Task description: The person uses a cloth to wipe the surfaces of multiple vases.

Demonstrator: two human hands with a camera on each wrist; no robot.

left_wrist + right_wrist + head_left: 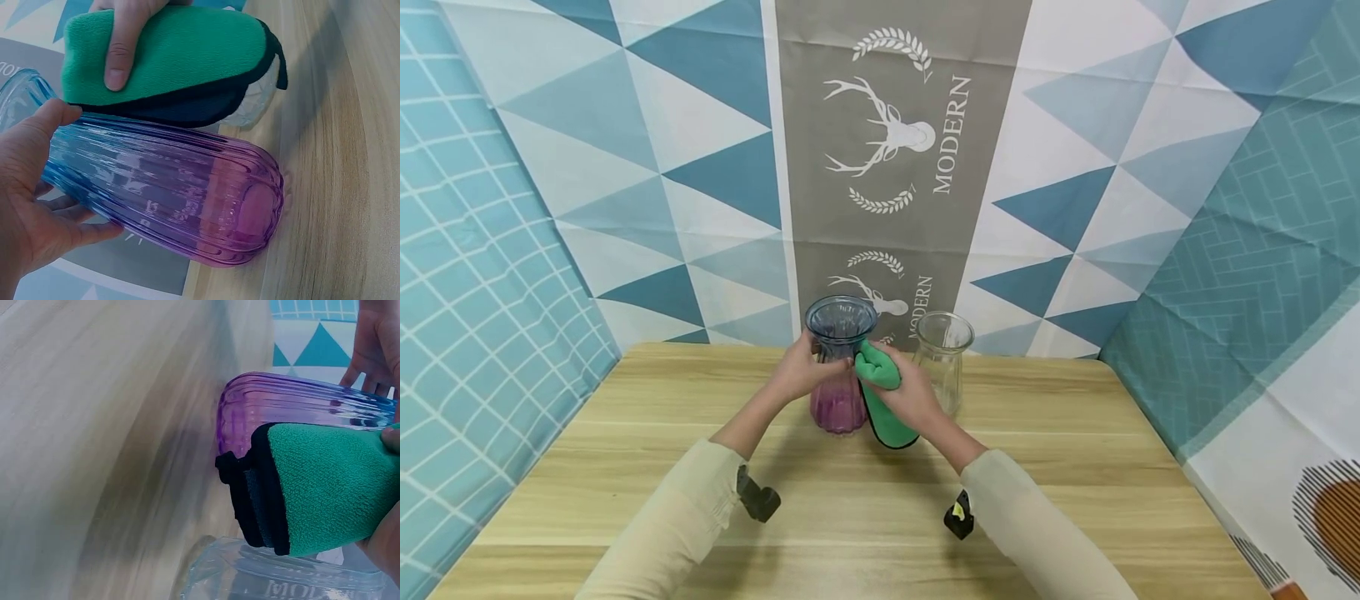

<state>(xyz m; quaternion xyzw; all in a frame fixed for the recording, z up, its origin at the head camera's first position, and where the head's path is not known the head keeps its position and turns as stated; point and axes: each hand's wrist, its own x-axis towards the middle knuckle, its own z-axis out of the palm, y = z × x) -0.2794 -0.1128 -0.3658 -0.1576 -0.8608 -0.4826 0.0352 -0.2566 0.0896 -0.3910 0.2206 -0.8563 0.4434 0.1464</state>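
A ribbed glass vase (838,400), blue at its flared rim and purple at the base, stands at the back of the table. My left hand (805,367) grips it around the neck, thumb on the near side, as the left wrist view also shows the hand (37,187) on the vase (169,181). In my right hand (913,392) is a folded green cloth (887,417) with dark edging, held against the vase's right side. The right wrist view shows the cloth (331,487) between the purple vase (275,406) and a clear glass vase (281,575).
The clear vase (951,367) stands just right of my right hand, partly hidden by it. Behind the wooden table (850,517) hangs a patterned cloth backdrop (707,167). A black wrist camera (758,498) sits below the left sleeve, another (958,517) by the right.
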